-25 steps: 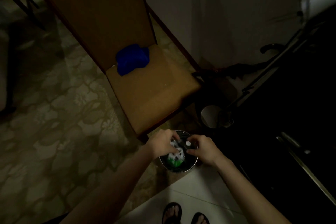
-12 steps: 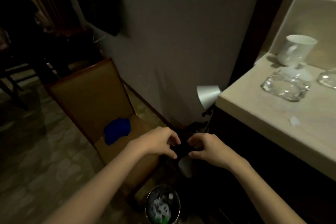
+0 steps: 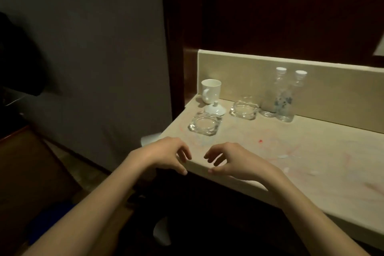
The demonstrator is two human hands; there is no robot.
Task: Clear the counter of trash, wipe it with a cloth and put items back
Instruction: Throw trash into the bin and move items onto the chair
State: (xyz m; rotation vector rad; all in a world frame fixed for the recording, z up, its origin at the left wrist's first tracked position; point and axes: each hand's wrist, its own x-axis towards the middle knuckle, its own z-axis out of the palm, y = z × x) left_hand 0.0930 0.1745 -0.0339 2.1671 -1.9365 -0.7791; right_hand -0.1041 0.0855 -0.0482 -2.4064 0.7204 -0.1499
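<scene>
Counter (image 3: 311, 151): pale stone-look slab, long axis running from the near left corner away to the right, with a low upstand of the same material along its back edge. Surface marked with faint red scribble-like smears, one small red spot (image 3: 260, 141) near the middle, and a few small white scraps (image 3: 285, 169) toward the right.

Room: dim. Grey wall (image 3: 93, 48) to the left of the counter; dark wood panelling (image 3: 291, 6) behind and above the upstand. Dark cabinet front below the slab. Brown chair (image 3: 31, 172) at lower left, partly hidden by the left forearm.

On the counter, back row, left to right: white mug (image 3: 210, 90), upright, handle facing front-left; its white lid (image 3: 215, 109) lying just in front of it, knob up; a square glass ashtray (image 3: 244, 109); two clear plastic bottles (image 3: 284, 97) with white caps, upright, side by side, touching or nearly so. A second glass ashtray (image 3: 204, 125) sits nearer the front-left corner, just beside the lid.

Hands: left hand (image 3: 168, 154) and right hand (image 3: 230, 159) both held over the counter's front-left edge, palms down, near each other but apart. Fingers of both loosely curled, tips facing inward toward one another. Neither grips anything. Whether the fingertips touch the slab edge: cannot tell.
</scene>
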